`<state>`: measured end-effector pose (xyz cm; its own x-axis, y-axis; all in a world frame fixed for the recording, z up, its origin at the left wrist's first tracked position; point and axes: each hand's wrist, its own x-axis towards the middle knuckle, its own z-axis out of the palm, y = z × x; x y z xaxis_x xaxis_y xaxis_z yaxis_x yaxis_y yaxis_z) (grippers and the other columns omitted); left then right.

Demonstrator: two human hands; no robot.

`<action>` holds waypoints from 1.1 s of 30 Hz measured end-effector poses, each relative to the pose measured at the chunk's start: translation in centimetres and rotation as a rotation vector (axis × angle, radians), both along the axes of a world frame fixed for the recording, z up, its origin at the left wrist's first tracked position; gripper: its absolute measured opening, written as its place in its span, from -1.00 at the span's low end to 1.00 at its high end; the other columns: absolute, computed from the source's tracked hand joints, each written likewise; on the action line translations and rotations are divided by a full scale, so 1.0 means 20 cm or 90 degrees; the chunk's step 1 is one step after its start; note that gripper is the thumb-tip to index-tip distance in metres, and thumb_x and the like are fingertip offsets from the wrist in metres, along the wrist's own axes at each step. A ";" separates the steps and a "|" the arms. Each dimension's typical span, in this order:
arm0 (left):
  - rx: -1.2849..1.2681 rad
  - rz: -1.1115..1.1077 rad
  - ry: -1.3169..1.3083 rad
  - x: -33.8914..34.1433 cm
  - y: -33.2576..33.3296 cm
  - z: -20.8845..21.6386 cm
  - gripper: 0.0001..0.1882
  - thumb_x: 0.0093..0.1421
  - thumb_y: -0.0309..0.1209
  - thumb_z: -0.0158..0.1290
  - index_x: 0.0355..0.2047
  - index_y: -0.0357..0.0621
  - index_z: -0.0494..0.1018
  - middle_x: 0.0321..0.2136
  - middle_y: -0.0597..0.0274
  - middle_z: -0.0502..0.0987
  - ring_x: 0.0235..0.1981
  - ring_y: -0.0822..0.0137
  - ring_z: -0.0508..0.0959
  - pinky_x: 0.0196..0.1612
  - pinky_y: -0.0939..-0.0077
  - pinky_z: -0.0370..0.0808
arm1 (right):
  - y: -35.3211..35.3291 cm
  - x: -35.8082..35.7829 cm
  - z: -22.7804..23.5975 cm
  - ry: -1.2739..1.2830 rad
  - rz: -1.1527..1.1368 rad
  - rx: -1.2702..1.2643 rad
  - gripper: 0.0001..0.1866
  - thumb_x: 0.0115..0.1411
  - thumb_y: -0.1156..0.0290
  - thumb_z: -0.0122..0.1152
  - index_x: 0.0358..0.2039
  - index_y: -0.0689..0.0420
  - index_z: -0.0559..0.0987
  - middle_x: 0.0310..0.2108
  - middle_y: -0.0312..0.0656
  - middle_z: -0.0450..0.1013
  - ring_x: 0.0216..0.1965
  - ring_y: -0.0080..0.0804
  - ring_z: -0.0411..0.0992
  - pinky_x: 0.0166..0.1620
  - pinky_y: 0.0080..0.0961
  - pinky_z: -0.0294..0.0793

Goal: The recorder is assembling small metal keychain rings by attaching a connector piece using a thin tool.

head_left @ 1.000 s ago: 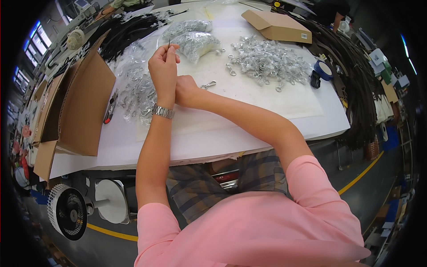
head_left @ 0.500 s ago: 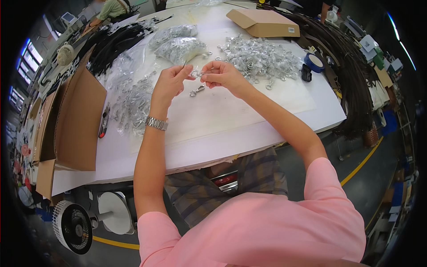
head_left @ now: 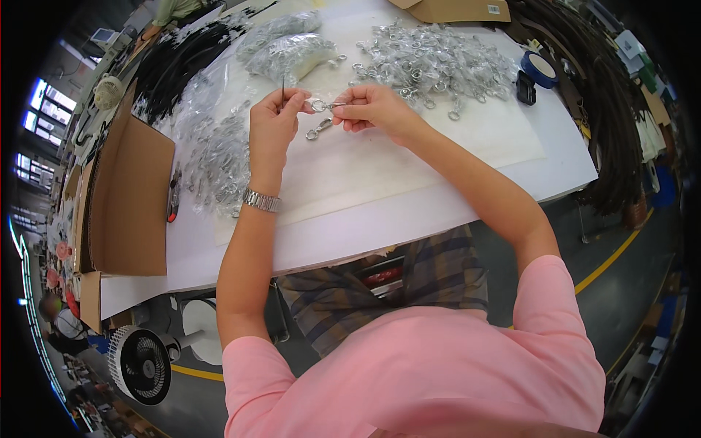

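Observation:
Over the white table [head_left: 409,201], my two hands meet at a silver swivel snap hook [head_left: 319,106]. My right hand [head_left: 376,113] pinches one end of it with thumb and fingers. My left hand [head_left: 272,131], a metal watch on its wrist, is closed near the hook's ring end, where a bit of clear plastic shows. Out of the left fist rises a thin dark pointed tool [head_left: 283,91]; its kind cannot be made out. Just below the hands, a second snap hook [head_left: 319,130] lies bare on the table.
Beyond my right hand is a heap of plastic-wrapped hooks [head_left: 438,62]. Clear plastic packets [head_left: 212,157] cover the left, beside a cardboard box [head_left: 135,197] and a red-tipped cutter [head_left: 173,197]. Bulging bags [head_left: 292,55], blue tape [head_left: 539,69] and dark straps [head_left: 577,66] lie farther off.
The view has shifted, so the table's far end is cut off more. My hands have drawn slightly apart, and the hook between them shows more clearly.

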<state>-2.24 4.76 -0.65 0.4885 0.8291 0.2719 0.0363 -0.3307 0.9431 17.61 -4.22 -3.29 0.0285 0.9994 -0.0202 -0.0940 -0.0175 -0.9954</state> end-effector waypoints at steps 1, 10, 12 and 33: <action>-0.090 -0.004 -0.081 0.00 0.00 0.00 -0.78 0.32 -0.36 0.15 -0.27 -0.32 0.60 -0.51 0.27 0.64 -0.69 0.67 0.29 -0.65 0.69 0.13 | 0.00 0.00 0.00 0.002 -0.001 0.000 -0.82 0.28 0.37 0.32 -0.18 0.17 0.60 -0.36 -0.29 0.60 -0.38 -0.64 0.51 -0.25 -0.66 0.52; 0.030 -0.054 0.105 0.00 0.00 -0.01 -0.81 0.30 -0.35 0.16 -0.30 -0.24 0.62 -0.57 0.35 0.56 -0.68 0.70 0.23 -0.64 0.74 0.09 | -0.03 -0.02 0.08 -0.078 0.018 0.023 -0.79 0.23 0.30 0.37 -0.29 0.19 0.61 -0.37 -0.20 0.64 -0.40 -0.57 0.58 -0.29 -0.65 0.55; 0.085 -0.067 0.124 0.02 -0.02 -0.02 -0.82 0.29 -0.35 0.17 -0.35 -0.23 0.61 -0.59 0.36 0.55 -0.68 0.69 0.24 -0.63 0.74 0.09 | -0.05 -0.01 0.10 -0.114 0.078 -0.048 -0.75 0.27 0.22 0.34 -0.30 0.17 0.64 -0.37 -0.23 0.64 -0.38 -0.58 0.56 -0.28 -0.63 0.54; -0.115 -0.089 0.048 0.01 -0.05 0.00 -0.75 0.24 -0.33 0.25 -0.24 -0.30 0.57 -0.49 0.22 0.63 -0.74 0.71 0.20 -0.69 0.77 0.04 | -0.03 0.04 0.09 -0.064 -0.027 -0.015 -0.77 0.30 0.22 0.31 -0.24 0.14 0.66 -0.42 -0.30 0.60 -0.44 -0.65 0.51 -0.30 -0.70 0.51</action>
